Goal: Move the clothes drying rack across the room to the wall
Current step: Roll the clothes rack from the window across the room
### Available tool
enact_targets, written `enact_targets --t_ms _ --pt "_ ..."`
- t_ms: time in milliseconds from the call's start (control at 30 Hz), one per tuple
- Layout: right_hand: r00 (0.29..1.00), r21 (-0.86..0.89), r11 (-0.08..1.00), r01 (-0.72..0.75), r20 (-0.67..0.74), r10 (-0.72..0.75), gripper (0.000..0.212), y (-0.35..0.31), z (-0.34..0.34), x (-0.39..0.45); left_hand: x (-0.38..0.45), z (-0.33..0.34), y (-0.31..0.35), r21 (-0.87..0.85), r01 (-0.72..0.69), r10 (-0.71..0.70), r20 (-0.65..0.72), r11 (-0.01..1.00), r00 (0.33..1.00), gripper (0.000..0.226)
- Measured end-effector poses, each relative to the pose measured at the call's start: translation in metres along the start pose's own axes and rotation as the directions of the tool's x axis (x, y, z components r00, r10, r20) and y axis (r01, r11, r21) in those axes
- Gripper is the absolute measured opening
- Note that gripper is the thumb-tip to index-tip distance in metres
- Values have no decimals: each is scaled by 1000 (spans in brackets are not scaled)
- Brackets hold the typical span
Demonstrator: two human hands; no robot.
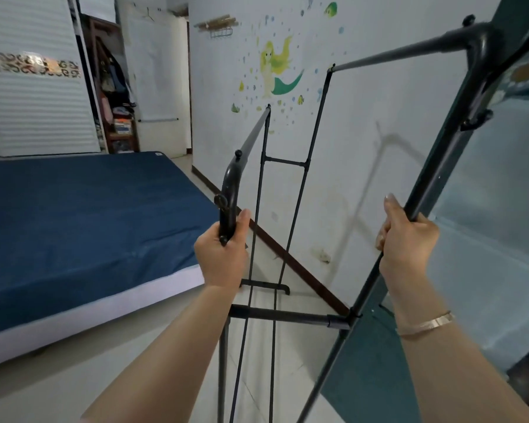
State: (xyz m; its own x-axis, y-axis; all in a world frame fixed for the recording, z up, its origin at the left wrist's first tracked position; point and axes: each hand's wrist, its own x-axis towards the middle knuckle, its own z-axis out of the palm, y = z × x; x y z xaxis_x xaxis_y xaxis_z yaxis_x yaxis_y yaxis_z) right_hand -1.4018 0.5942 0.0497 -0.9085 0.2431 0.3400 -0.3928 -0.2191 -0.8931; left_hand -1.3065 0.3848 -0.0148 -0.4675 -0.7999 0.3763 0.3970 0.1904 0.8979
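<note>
A black metal clothes drying rack (287, 161) with two top rails stands on the pale tiled floor, close to the white wall (364, 141) with a mermaid sticker. It carries no clothes. My left hand (222, 253) grips the curved near-left upright just below its top bend. My right hand (405, 236) grips the taller near-right upright at mid height. The rack's far end and one foot (275, 285) show between my arms; its near feet are out of view.
A bed with a blue mattress (83, 221) fills the left side, leaving a narrow floor strip beside the wall. A teal door or panel (486, 239) stands at the right. A doorway and an open wardrobe (116, 96) lie at the far end.
</note>
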Motion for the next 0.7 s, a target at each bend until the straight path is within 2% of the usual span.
enact_targets --t_ms 267,700 --pt "1000 11 1000 -13 26 13 41 24 15 51 28 38 -18 -6 22 -22 -26 1000 999 49" --pt "999 -38 999 34 9 -33 43 71 76 115 110 74 -65 -64 25 -24 23 998 999 47"
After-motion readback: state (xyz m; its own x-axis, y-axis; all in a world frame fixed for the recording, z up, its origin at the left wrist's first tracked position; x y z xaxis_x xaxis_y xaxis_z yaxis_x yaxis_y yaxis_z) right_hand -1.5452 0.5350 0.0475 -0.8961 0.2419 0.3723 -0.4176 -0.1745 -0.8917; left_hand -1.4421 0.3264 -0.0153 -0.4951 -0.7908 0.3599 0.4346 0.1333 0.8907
